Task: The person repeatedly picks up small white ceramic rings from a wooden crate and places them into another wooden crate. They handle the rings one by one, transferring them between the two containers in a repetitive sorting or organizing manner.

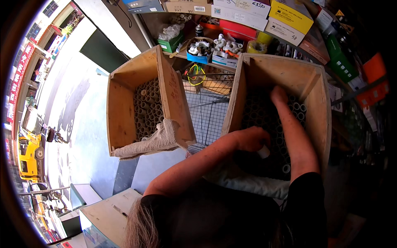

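A deep wooden box (pixel 317 89) stands in front of me on the right, with many short, upright tubes (pixel 285 168) packed inside. Over its near part, my left hand (pixel 253 139) is closed round a short white tube (pixel 263 152), whose end shows below the fingers. Farther in, my right hand (pixel 279 95) reaches down among the tubes toward the box's far side. Its fingers are hidden, so its grip cannot be made out. A pale cloth (pixel 252 184) covers the near rim of this box.
A second wooden box (pixel 175 97) of similar tubes stands to the left, a beige towel (pixel 144 142) over its near edge. Wire mesh (pixel 206 111) lies between the boxes. Behind are shelves with cartons (pixel 289 16) and white fittings (pixel 225 46). A pale-topped cabinet (pixel 109 215) is at lower left.
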The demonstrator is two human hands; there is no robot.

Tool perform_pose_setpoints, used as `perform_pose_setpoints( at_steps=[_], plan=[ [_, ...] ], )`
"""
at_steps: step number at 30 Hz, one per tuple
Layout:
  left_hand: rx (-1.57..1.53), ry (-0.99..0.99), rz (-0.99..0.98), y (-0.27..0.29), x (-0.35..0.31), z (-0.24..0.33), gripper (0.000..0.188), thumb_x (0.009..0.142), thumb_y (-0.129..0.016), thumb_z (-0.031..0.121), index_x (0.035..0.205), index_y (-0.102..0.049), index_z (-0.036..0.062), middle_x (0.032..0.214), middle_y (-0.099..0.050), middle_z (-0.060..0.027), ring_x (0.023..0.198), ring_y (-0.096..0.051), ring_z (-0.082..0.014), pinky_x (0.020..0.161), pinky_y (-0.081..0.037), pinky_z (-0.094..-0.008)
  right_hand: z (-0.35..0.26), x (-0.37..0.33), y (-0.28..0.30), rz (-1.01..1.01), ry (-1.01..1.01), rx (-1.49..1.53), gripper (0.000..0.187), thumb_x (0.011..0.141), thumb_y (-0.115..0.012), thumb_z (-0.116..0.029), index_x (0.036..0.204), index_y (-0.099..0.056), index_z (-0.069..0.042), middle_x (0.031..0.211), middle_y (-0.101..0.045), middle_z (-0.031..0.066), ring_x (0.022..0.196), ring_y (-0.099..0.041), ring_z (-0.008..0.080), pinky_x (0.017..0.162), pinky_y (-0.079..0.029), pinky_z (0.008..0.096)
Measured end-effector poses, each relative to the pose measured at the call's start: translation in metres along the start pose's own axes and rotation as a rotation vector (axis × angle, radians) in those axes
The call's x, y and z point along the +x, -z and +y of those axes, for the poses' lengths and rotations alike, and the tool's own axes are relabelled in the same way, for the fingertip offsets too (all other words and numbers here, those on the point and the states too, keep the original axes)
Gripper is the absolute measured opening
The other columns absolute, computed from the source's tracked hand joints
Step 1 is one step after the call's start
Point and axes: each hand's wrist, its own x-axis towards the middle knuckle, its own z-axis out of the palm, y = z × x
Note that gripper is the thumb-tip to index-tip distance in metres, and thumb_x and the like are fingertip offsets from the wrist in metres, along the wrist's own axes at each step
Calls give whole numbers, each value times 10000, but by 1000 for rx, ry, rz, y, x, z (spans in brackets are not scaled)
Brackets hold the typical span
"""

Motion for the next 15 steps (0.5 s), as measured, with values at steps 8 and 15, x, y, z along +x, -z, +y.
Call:
perform_pose_setpoints(
  at_steps=[8,15],
  plan=[
    [-210,290,518,14,-3,36,220,786,-557,1,990,-602,67,826,-652,-135,780,-652,-248,669,-518,-345,17,34,24,-115,207,-248,372,776,-619,-341,968,-659,-25,942,-664,181,854,-647,350,735,-510,430],
    [-224,23,1076,9,20,-10,217,838,-503,-29,1030,-540,66,847,-628,-110,688,-582,-158,599,-483,-297,-48,-29,100,-1086,13,465,469,791,-666,-421,1090,-613,-62,1008,-654,131,900,-650,255,795,-524,400]
  ],
)
